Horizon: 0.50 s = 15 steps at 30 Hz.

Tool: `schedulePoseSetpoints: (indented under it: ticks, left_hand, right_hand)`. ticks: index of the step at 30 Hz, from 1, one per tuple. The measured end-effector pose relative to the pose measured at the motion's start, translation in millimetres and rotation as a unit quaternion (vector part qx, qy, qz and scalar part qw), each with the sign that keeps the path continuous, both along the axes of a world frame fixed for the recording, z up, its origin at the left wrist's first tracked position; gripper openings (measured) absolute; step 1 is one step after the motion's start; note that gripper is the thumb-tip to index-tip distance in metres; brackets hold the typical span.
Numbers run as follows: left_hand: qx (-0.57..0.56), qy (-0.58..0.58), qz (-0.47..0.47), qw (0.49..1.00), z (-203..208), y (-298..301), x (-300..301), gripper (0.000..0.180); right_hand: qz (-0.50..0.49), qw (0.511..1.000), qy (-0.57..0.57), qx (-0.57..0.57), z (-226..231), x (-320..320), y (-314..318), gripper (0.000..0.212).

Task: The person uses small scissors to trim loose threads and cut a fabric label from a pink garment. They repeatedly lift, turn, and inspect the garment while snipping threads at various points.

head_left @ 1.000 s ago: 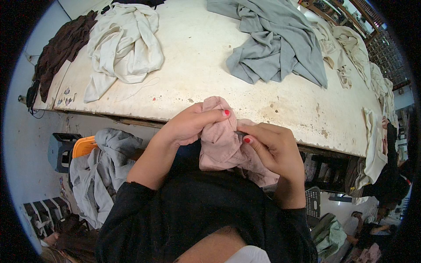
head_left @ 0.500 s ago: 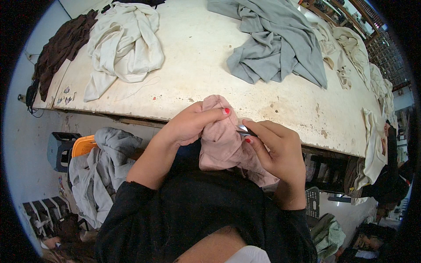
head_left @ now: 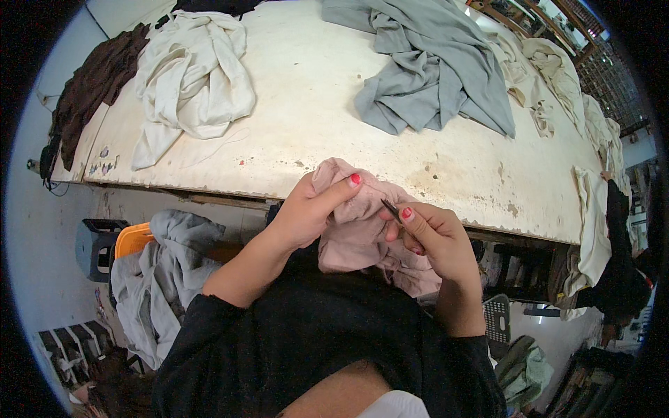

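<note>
Bunched pink fabric hangs in front of me at the table's near edge. My left hand is closed on its upper left part, the thumb pressed flat on top of the cloth. Small dark thread snips stick out of my right hand, whose thumb and fingers are wrapped round them. The pointed tips face up and left, close over the fabric. Most of the snips' body is hidden inside the right hand. The lower end of the cloth drops between my forearms toward my lap.
On the worn cream table lie a white garment, a dark brown cloth and a grey cloth. Beige pieces line the right edge. Grey fabric overhangs an orange basket at lower left. Another person's arm shows far right.
My right hand has turned, so the snips point up and left with their tips narrow instead of lying flat at the cloth. The left hand keeps its hold and has shifted slightly.
</note>
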<state>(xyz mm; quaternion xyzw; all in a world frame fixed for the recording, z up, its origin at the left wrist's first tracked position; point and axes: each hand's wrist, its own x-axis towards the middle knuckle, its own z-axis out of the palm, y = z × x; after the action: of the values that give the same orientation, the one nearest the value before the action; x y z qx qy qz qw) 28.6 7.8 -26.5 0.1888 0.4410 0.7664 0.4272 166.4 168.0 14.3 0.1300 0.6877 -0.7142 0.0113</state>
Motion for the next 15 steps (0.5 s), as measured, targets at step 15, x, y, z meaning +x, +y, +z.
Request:
schedulePoseSetpoints:
  ticks: [15]
  left_hand:
    - [0.050,0.013,-0.016,0.999,-12,-6,-1,0.021]
  right_hand:
    - [0.030,0.980,-0.028,-0.194,-8,0,8,0.032]
